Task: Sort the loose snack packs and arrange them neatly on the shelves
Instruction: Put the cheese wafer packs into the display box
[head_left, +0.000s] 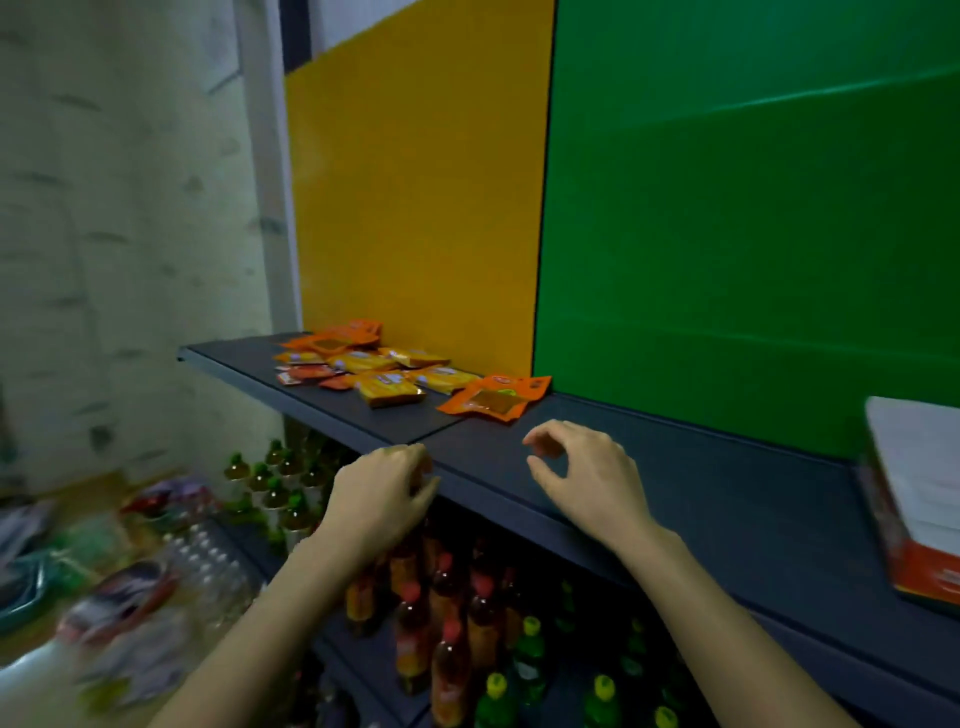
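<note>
Loose snack packs lie on a dark grey shelf (675, 467). An orange pack with a clear window (493, 399) sits nearest me, by the yellow and green back panels. Behind it lies a heap of yellow packs (389, 387), small red packs (306, 373) and more orange packs (337, 338) at the far left. My right hand (587, 473) hovers over the shelf just in front of the orange pack, fingers curled apart, holding nothing. My left hand (379, 493) is at the shelf's front edge with fingers bent; nothing shows in it.
A white and orange box (919, 499) stands at the shelf's right end. Below the shelf stand rows of bottles with red caps (447, 623) and green caps (275, 483). Blurred bags and packets lie on the floor (119, 587) at the left.
</note>
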